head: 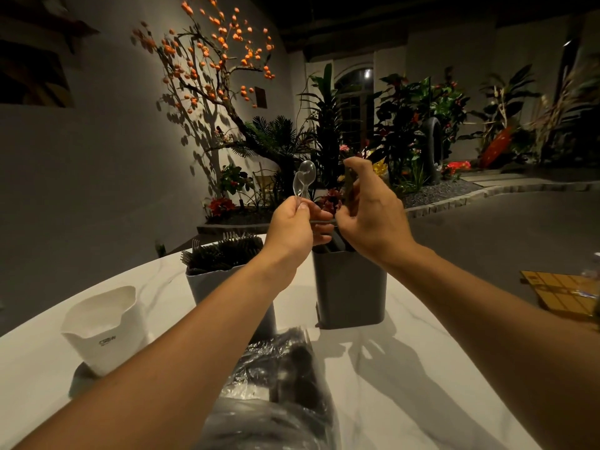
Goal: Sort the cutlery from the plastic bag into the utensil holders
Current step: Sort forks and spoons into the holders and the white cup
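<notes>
- Two clear plastic spoons [302,181] are pinched by the handles in the left hand [293,227], bowls up, raised above the holders.
- Right hand [368,206]: fingers curled, thumb and forefinger apart; something dark & thin seems held, but it can't be told for sure.
- Dark grey holder [350,287] sits below the right hand w/ dark cutlery inside, type not clear.
- Grey holder [207,280] at left is packed w/ black forks [224,250], so fork sorting is judged well along.
- White holder [104,326]: contents can't be made out.
- Plastic bag [279,378] lies on the marble table [422,368] near the body, dark cutlery seen inside; more is judged left to sort.
</notes>
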Tool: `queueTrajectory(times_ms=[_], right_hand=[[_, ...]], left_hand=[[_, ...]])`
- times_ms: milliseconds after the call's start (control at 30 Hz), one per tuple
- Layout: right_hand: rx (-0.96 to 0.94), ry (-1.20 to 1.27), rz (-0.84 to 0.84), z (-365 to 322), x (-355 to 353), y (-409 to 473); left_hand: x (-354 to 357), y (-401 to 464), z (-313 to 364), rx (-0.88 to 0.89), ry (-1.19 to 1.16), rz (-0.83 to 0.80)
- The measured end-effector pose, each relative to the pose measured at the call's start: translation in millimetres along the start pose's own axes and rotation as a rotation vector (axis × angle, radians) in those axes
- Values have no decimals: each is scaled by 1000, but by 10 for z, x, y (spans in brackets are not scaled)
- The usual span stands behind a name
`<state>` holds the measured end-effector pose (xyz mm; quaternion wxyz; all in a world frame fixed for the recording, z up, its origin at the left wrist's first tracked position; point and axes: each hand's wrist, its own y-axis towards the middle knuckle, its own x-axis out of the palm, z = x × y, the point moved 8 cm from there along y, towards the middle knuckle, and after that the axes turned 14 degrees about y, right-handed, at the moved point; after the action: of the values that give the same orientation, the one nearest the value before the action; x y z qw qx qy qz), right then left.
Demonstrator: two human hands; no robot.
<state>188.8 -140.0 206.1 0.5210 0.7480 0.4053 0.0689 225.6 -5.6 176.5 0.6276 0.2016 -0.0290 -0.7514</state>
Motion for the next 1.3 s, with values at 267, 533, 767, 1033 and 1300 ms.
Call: queueTrajectory(times_ms=[267,533,767,1033,1300], right_hand=[[97,-12,-49,-2,-10,84],[278,-132,-282,80,198,-80],[346,579,-249,-476,180,73],[294,641,-275,-1004,475,-20],[288,585,-383,-1582,1027,-174]], left_hand=[[-211,-201,54,2,41,35],[-209,-239,-3,-22,86,3],[-231,-378,108,-3,124,-76],[-721,-682,53,10,151,-55],[-1496,-955,-127,-5,220,55]])
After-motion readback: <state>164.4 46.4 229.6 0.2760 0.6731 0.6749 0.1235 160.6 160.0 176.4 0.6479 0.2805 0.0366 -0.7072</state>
